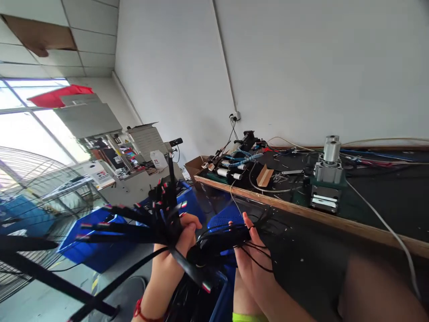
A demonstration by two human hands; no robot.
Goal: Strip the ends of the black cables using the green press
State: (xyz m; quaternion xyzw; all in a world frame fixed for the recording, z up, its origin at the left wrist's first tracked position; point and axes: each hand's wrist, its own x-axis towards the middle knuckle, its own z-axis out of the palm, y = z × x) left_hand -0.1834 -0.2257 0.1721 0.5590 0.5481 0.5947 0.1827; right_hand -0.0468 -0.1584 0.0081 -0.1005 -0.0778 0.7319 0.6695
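Observation:
My left hand (187,235) is closed round a thick bunch of flat black cables (167,223). Their cut ends fan out to the left and upward, showing red, white and green wire tips. The bundle's darker, coiled part (221,241) runs across to my right hand (256,257). There it lies between the fingers, and thin black strands loop over them and trail to the right. Two fingertips of that hand point up past the bundle. Below both hands is a blue bin (219,295) with more black cables inside.
A dark workbench (368,192) with a wooden edge carries a metal press-like fixture (328,174), pliers, white rolls and loose wires. Blue crates (90,241) stand on the floor at left, near a machine (130,183). A blurred brown shape (375,286) fills the lower right.

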